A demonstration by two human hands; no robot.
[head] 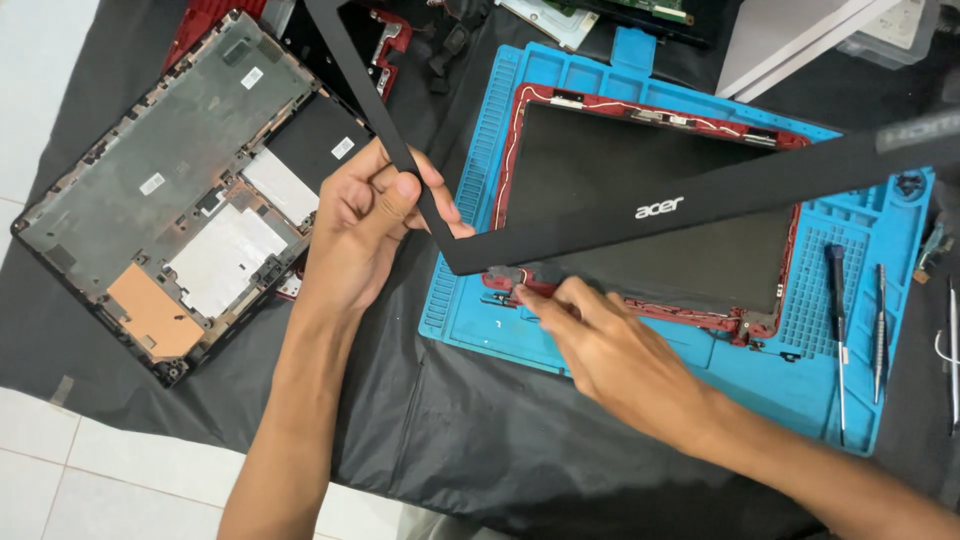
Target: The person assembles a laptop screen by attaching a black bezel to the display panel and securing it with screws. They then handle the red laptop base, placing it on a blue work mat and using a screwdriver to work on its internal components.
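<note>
On the worktop, a blue ribbed work mat carries a red-edged laptop lid with its dark screen panel facing up. Left of the mat lies an opened laptop base, its grey inner shell and small labels showing. Along the mat's right side rest a dark-handled screwdriver and a slim metal tool, well apart from both hands. More loose parts and a circuit board sit at the far edge, partly cut off.

A black screen bezel is lifted above the lid, tilted, its corner pointing toward the person and crossing over the panel. The left hand has its grip closed on the bezel's left strip, thumb on top and fingers curled beneath. The right hand reaches under the raised corner; its fingertips pinch at the lid's lower-left hinge area, though what they hold is too small to tell.

A black cloth covers the worktop; pale floor tiles show at the left.
</note>
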